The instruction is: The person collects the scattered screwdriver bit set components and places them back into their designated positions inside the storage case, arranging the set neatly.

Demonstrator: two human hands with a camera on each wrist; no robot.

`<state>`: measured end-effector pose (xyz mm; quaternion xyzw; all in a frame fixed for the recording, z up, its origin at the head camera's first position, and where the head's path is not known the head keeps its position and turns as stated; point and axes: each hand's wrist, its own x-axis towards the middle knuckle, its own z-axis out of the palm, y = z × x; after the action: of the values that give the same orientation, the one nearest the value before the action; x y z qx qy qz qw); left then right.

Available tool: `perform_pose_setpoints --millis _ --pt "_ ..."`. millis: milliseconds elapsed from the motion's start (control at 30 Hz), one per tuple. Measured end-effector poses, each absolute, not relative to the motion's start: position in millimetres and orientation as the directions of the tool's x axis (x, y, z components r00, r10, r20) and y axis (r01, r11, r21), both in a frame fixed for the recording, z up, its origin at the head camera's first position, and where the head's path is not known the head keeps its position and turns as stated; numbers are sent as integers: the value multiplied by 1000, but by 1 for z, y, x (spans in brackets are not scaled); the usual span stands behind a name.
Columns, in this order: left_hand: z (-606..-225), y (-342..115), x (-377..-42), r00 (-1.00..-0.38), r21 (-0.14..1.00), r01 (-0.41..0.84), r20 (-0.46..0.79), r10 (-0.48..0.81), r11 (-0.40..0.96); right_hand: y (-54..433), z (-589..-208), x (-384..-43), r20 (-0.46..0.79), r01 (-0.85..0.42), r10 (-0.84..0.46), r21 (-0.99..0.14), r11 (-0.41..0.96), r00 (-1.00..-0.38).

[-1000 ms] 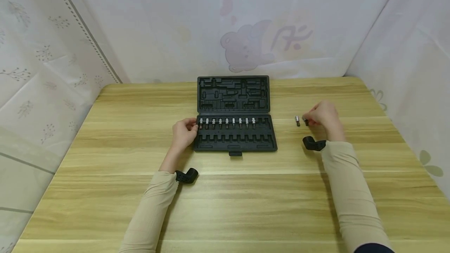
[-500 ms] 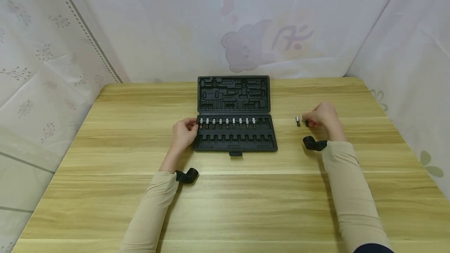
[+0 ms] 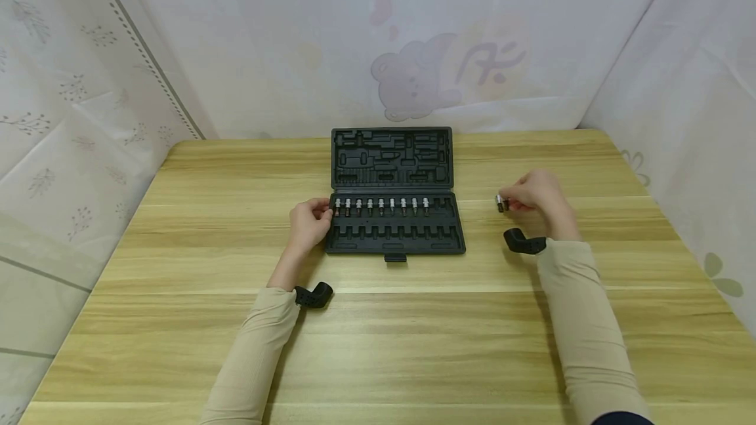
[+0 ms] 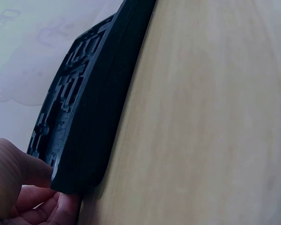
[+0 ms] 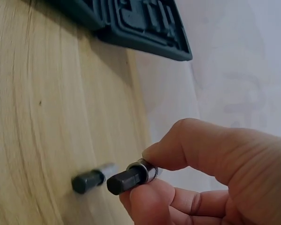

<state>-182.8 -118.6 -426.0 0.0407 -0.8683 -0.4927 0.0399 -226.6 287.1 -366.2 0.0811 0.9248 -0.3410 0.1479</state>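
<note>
A black plastic tool case (image 3: 401, 248) lies unfolded on the wooden table, one row of its slots holding several silver-topped bit sockets (image 3: 380, 206). At the case's left side my left hand (image 3: 308, 223) grips the edge; the left wrist view shows the thumb on top of the rim and fingers (image 4: 65, 208) below it. To the right of the case, my right hand (image 3: 542, 194) pinches a hex bit socket (image 5: 133, 177) between thumb and fingers, its black hex end pointing out. A second hex bit socket (image 5: 91, 181) lies on the table just beside it.
The case's lid half (image 3: 392, 159) lies behind the slotted half, its moulded recesses facing up. A latch (image 3: 395, 258) sticks out at the front. A pale printed curtain (image 3: 283, 51) hangs along the table's back edge and sides.
My right hand has shifted slightly left with the pinched hex bit socket, which now appears close beside the one on the table. My left hand stays on the case.
</note>
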Motion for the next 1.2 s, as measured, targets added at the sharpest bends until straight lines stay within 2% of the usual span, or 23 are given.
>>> perform_pose_setpoints --millis 733,1200 --pt "-427 -119 -184 -994 857 -33 27 -109 515 255 -366 -229 -395 274 -1 -638 719 -919" --pt "-427 -119 -184 -994 854 -33 28 -110 519 226 -365 -234 -411 265 -18 -621 737 -912"
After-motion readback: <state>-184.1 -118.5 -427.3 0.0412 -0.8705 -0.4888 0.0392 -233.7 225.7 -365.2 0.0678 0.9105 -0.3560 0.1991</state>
